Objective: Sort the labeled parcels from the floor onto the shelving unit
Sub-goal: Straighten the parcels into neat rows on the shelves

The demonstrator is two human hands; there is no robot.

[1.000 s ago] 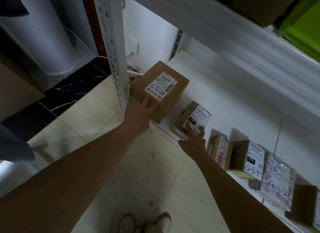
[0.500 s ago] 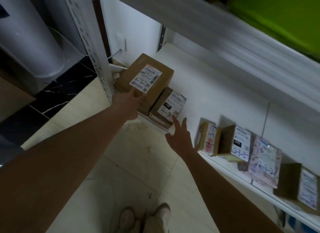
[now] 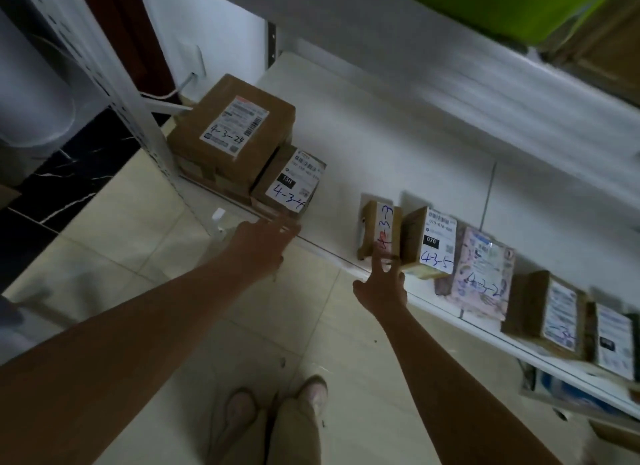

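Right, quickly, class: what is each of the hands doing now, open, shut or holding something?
Left hand: open, holding nothing.
Right hand: open, fingers spread by the 4-3-3 parcel, holding nothing.

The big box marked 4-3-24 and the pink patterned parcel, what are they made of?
Big box marked 4-3-24: looks like matte brown cardboard, with tape strips on its front edge and a white paper label. Pink patterned parcel: probably a soft plastic mailer bag, thin and slightly shiny, though blur leaves that unsure.
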